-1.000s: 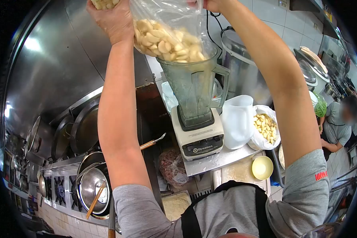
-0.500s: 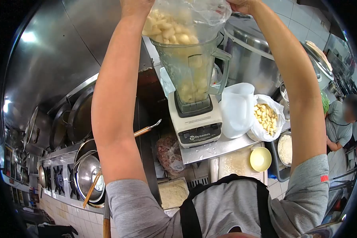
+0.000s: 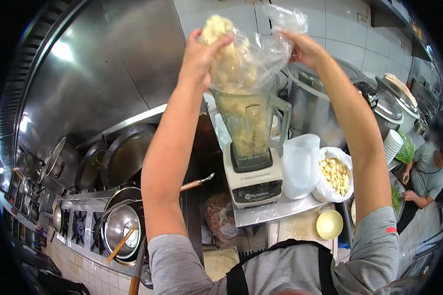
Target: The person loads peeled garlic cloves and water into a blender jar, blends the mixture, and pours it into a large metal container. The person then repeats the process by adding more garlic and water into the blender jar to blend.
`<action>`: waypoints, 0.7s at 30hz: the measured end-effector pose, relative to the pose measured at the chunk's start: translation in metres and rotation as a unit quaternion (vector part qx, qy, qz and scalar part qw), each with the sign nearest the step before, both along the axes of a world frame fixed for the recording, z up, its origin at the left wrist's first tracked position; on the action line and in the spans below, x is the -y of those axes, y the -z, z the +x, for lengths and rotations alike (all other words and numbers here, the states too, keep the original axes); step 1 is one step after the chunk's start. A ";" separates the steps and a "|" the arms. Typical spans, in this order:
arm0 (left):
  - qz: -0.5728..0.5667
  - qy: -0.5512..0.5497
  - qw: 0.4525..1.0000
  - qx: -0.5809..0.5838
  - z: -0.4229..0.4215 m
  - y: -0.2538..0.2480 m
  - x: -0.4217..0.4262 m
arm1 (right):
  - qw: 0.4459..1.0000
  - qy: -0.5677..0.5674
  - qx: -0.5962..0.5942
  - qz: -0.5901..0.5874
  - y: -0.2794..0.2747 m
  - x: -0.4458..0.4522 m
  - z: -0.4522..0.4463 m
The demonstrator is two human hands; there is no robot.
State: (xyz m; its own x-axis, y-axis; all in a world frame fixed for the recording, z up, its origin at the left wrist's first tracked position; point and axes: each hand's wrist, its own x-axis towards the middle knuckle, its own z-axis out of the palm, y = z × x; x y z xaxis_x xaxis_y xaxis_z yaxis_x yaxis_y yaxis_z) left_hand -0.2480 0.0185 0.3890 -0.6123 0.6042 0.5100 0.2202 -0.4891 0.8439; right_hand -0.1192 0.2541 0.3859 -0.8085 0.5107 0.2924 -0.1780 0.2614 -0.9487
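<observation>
My left hand [image 3: 202, 58] grips one side of a clear plastic bag [image 3: 241, 61], tipped over the mouth of a blender jar [image 3: 248, 115]. Pale yellow pieces [image 3: 217, 28] that look like peeled garlic cloves bulge in the bag near my left fingers. With its fingers closed on the bag's loose edge, my right hand [image 3: 302, 49] is higher and to the right. More pale pieces fill much of the jar, seen through its cloudy wall. The jar stands upright on a cream blender base [image 3: 256, 184]. The bag's opening is hidden.
Right of the blender stand a white plastic jug [image 3: 300, 167] and a white bag of cloves [image 3: 335, 177]. A large metal pot [image 3: 307, 101] is behind. Woks and a stove [image 3: 81, 226] lie left. A yellow bowl [image 3: 329, 225] sits in front. A co-worker [image 3: 426, 169] handles greens at right.
The view has tilted up, bringing both hands fully into sight. The bag is tipped over the jar with its bulk at my left hand, and the jar holds more pieces.
</observation>
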 end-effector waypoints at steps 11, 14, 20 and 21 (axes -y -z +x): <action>0.081 -0.013 0.975 -0.208 0.007 -0.006 -0.002 | 0.980 -0.080 -0.164 -0.075 0.015 -0.002 0.005; -0.139 0.019 0.935 -0.327 -0.007 -0.006 0.002 | 0.977 -0.097 -0.175 -0.070 0.014 -0.001 0.011; -0.296 -0.084 0.727 -0.614 0.006 0.008 0.010 | 0.974 -0.092 -0.196 -0.071 0.020 -0.017 0.012; -0.313 -0.094 0.710 -0.623 0.001 0.007 0.004 | 0.976 -0.085 -0.190 -0.070 0.020 -0.020 0.010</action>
